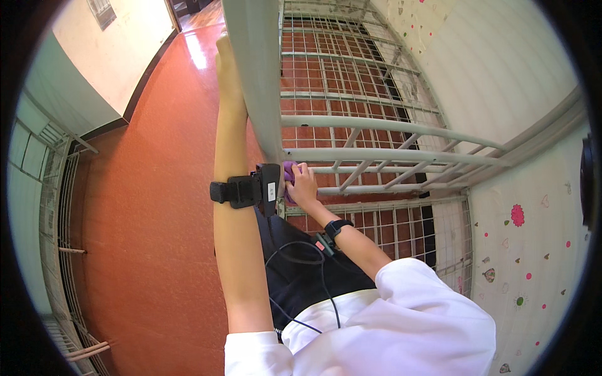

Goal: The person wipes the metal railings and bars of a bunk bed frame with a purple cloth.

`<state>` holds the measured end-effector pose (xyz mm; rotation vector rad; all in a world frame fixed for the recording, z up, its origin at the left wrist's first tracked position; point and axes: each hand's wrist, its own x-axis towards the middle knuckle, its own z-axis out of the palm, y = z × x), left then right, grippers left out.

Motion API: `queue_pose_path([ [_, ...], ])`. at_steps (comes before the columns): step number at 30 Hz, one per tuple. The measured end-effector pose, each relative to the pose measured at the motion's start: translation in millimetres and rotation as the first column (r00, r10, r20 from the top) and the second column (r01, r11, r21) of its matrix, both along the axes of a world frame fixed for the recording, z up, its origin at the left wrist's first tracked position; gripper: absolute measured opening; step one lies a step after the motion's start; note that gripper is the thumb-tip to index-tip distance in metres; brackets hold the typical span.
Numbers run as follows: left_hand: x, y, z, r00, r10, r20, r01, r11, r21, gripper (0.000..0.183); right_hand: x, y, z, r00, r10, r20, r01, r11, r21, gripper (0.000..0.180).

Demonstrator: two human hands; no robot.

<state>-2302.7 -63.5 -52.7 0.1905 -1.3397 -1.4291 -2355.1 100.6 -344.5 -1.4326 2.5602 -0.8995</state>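
Observation:
My right hand (303, 185) presses a bunched purple cloth (288, 173) against the side of a pale metal bed post (258, 94). The cloth sits where the post meets the white tubular rails (400, 154) of the bed frame. My left arm stretches forward along the post's left side. At its far end my left hand (225, 58) lies against the post, its fingers largely hidden, so its grip is unclear. A black strapped device (244, 190) is on my left forearm. A smaller strapped device (325, 244) is on my right wrist.
Wire-mesh bed bases (348, 70) extend beyond and below the rails. A wall with printed flowers and hearts (517, 263) stands at the right. Another metal bed frame (59, 197) lines the left, across a reddish floor (155, 225). A black cable (323, 282) loops over my lap.

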Motion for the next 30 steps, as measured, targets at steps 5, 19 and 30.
queue_pose_path([
  [5, 2.2, 7.8, 3.3, 0.993, 0.006, 0.115, -0.015, 0.997, 0.081, 0.029, -37.5, 35.1, 0.3, 0.977, 0.101, -0.188, -0.096, 0.995, 0.035, 0.052],
  [19, 1.0, 4.6, 3.8, 0.993, 0.029, 0.112, -0.034, 0.999, 0.037, 0.029, -7.3, 15.8, -7.5, 0.962, 0.176, -0.210, -0.149, 0.979, 0.139, 0.052],
  [30, 49.1, 83.9, -2.0, 0.919, 0.389, 0.066, -0.393, 0.917, 0.060, 0.034, -51.0, 33.2, -17.3, 0.900, -0.099, -0.424, 0.238, 0.927, 0.290, 0.040],
])
